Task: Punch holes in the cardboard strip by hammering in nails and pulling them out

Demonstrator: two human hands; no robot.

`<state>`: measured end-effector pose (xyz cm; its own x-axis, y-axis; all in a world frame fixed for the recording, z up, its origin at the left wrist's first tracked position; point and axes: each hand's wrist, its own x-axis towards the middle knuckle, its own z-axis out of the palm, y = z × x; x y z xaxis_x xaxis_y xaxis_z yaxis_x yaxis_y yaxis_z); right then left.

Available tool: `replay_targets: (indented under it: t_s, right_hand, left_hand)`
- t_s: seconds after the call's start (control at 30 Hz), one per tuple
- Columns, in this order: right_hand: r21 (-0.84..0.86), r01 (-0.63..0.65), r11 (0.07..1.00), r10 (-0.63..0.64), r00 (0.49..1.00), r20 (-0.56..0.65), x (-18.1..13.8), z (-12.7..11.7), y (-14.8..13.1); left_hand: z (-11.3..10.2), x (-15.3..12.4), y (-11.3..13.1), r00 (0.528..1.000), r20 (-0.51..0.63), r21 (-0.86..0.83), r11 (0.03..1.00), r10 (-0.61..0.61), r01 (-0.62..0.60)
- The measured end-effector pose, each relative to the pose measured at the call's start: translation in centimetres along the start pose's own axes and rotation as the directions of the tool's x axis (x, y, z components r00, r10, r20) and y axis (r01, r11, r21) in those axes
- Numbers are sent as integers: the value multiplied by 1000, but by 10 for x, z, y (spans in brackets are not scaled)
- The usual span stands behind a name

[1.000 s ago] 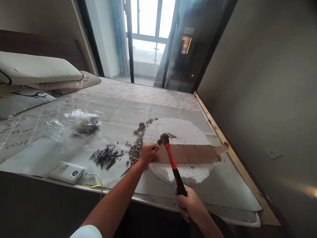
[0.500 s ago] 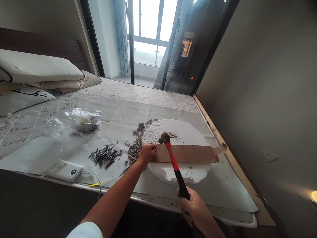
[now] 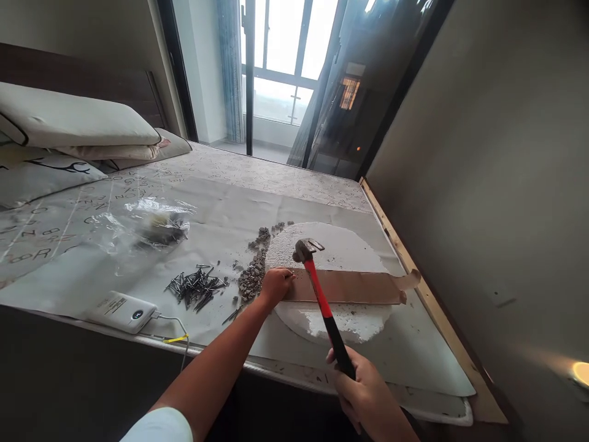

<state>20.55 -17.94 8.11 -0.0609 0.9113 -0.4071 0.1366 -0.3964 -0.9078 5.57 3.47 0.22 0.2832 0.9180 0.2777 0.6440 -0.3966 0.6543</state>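
My right hand point(image 3: 363, 387) is wrapped round the black lower grip of a claw hammer point(image 3: 318, 285) with a red and black handle. The hammer's metal head is above the left part of a brown strip point(image 3: 359, 287), close to my left hand point(image 3: 277, 286). That hand is closed in a pinch at the strip's left end, on what looks like a nail, mostly hidden by the fingers. The strip lies across a round white foam slab point(image 3: 340, 242); its right end is torn and curls up. Left of my left forearm lies a pile of nails point(image 3: 196, 286).
Grey gravel point(image 3: 253, 276) lines the slab's left edge. A clear plastic bag point(image 3: 147, 227) and a white power bank point(image 3: 122, 312) with a cable lie further left on the grey sheet point(image 3: 230, 209) covering the bed. A wooden rail point(image 3: 427, 301) runs along the right wall.
The hammer head has shifted slightly left and up, nearer above my left hand. My left hand keeps its pinch at the strip's end. The view has tilted a little.
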Motion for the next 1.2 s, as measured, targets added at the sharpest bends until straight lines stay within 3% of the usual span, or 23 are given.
replay_targets:
  t_s: [0.2,0.4,0.6,0.73,0.87,1.03,1.2]
  right_hand:
    - [-12,-75,997,75,997,29,5,1,3]
    - [21,-8,1000,8,1000,-1,3,0,-1]
    - [-12,-77,997,77,997,12,9,3,6]
    - [15,-6,1000,6,1000,-21,5,2,5]
    - [-12,-73,997,73,997,-12,11,3,11]
    - [-73,-55,996,53,998,-27,13,2,17]
    - [-24,-27,999,27,1000,-4,11,4,15]
  left_hand:
    - [-3,0,0,999,21,29,999,-37,36]
    - [-6,1,0,999,41,-24,999,-30,31]
    - [-5,3,-1,998,47,14,1000,-28,28]
    - [-6,4,-4,998,58,-51,998,-20,23]
    - [-11,3,-6,997,15,-183,980,-74,75]
    - [-16,1,-4,980,-18,-432,885,-199,172]
    - [-18,2,-1,933,24,-745,617,-358,255]
